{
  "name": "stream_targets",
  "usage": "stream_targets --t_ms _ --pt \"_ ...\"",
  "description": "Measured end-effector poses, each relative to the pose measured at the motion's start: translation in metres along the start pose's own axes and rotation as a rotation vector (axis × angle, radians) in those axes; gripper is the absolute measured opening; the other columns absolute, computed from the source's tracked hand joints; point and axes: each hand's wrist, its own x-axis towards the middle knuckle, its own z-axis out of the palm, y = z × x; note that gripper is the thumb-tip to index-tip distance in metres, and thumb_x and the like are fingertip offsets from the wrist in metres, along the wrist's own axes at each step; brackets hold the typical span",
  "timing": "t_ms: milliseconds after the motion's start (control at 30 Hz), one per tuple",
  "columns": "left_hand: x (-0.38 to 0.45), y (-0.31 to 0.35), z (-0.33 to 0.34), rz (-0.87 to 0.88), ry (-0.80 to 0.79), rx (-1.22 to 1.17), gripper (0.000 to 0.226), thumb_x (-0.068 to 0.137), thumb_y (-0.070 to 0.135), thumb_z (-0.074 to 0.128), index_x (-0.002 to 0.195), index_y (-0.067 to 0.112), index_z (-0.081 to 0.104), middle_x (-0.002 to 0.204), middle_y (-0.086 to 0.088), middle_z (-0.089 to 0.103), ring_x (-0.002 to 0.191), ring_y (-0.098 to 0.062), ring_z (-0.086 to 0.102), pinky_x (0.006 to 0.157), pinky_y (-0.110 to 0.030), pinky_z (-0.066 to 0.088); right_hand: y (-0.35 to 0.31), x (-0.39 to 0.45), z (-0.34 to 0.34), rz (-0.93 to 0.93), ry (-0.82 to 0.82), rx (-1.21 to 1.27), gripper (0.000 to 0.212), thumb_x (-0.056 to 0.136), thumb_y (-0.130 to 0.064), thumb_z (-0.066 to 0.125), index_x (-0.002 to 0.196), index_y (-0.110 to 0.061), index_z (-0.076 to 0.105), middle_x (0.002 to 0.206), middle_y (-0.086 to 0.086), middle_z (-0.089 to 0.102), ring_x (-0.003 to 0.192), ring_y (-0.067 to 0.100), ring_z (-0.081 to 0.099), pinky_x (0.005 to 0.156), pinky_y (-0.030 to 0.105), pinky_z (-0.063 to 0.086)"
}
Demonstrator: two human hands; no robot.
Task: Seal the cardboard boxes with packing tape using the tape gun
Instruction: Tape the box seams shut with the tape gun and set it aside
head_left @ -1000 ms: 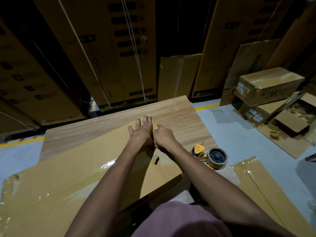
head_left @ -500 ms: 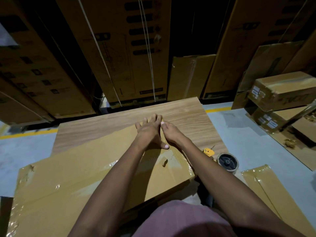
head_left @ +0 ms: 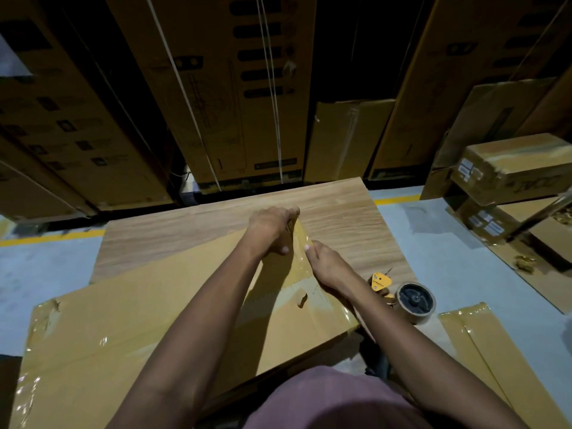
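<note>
Your left hand (head_left: 272,230) has curled over the far corner of the flat brown cardboard box (head_left: 148,329); before, it lay flat. Your right hand (head_left: 325,261) pinches the glossy tape strip (head_left: 301,258). The yellow tape gun (head_left: 402,294) lies idle on the wood-grain worktop (head_left: 340,212).
</note>
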Motion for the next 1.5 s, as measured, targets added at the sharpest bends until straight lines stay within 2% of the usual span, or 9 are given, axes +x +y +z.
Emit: stream_targets --t_ms 167,433,800,900,1000,1067,1167,1367,1500 --pt "-0.002 -0.005 0.014 0.031 0.056 -0.031 0.107 0.075 0.015 0.087 0.157 0.038 0.022 0.166 -0.004 0.019 0.147 -0.031 0.031 0.112 -0.055 0.033 -0.011 0.020 0.002 0.104 0.039 -0.089 0.052 0.106 -0.051 0.029 0.128 -0.017 0.062 0.121 0.015 0.068 0.112 0.038 0.062 0.096 0.048 0.051" --pt "-0.007 -0.015 0.023 -0.040 0.055 -0.383 0.112 0.087 0.023 0.079 0.163 0.023 -0.003 0.159 -0.020 0.032 0.144 -0.041 0.034 0.118 -0.053 0.031 -0.041 0.058 -0.016 0.123 0.035 -0.038 0.062 0.107 -0.053 0.030 0.135 -0.010 0.064 0.128 0.019 0.066 0.116 0.038 0.062 0.097 0.048 0.052" --pt "-0.014 -0.028 0.033 0.033 0.078 -0.520 0.109 0.092 0.027 0.074 0.162 0.028 -0.009 0.167 -0.011 0.019 0.150 -0.043 0.017 0.119 -0.058 0.024 -0.065 0.081 -0.016 0.235 0.036 0.115 0.068 0.095 -0.066 0.035 0.121 -0.011 0.067 0.100 0.009 0.070 0.090 0.029 0.066 0.078 0.044 0.053" --pt "-0.014 -0.028 0.035 0.027 0.095 -0.546 0.105 0.093 0.025 0.073 0.162 0.029 -0.007 0.166 -0.009 0.020 0.149 -0.041 0.018 0.117 -0.058 0.025 -0.067 0.087 -0.013 0.219 0.010 0.194 0.067 0.097 -0.060 0.034 0.145 -0.017 0.052 0.125 0.014 0.067 0.103 0.029 0.063 0.085 0.047 0.053" --pt "-0.013 -0.026 0.038 0.020 0.098 -0.566 0.106 0.092 0.026 0.074 0.162 0.031 -0.007 0.168 -0.006 0.013 0.152 -0.042 0.010 0.120 -0.061 0.020 -0.067 0.082 -0.011 0.121 0.024 0.121 0.070 0.102 -0.056 0.030 0.165 -0.036 0.004 0.170 0.010 0.024 0.137 0.033 0.047 0.107 0.051 0.045" --pt "-0.013 -0.026 0.039 0.011 0.104 -0.588 0.109 0.091 0.026 0.075 0.161 0.032 -0.008 0.169 -0.004 0.009 0.151 -0.042 0.010 0.121 -0.060 0.019 -0.063 0.082 -0.013 0.065 -0.004 0.116 0.060 0.109 -0.046 0.027 0.165 -0.034 0.011 0.171 0.006 0.020 0.151 0.034 0.032 0.118 0.046 0.034" --pt "-0.012 -0.025 0.040 -0.002 0.109 -0.602 0.112 0.090 0.024 0.076 0.161 0.033 -0.010 0.170 -0.005 0.002 0.153 -0.043 0.004 0.122 -0.059 0.015 -0.055 0.077 -0.018 0.019 -0.093 0.158 0.052 0.110 -0.042 0.026 0.159 -0.030 0.037 0.162 0.009 0.041 0.143 0.029 0.043 0.118 0.046 0.036" --pt "-0.008 -0.025 0.044 -0.021 0.105 -0.666 0.113 0.090 0.020 0.076 0.160 0.038 -0.011 0.170 -0.003 -0.010 0.154 -0.040 -0.011 0.122 -0.059 0.004 -0.013 0.009 -0.026 -0.068 -0.080 0.051 0.048 0.112 -0.037 0.026 0.152 -0.020 0.049 0.141 0.010 0.060 0.127 0.029 0.056 0.100 0.038 0.046" --pt "-0.006 -0.025 0.048 -0.010 0.135 -0.655 0.110 0.090 0.020 0.075 0.161 0.037 -0.008 0.170 -0.005 -0.006 0.154 -0.042 -0.008 0.121 -0.060 0.005 0.001 -0.028 -0.029 0.018 -0.057 -0.057 0.049 0.112 -0.042 0.029 0.137 -0.012 0.058 0.124 0.013 0.066 0.117 0.035 0.060 0.095 0.042 0.048"
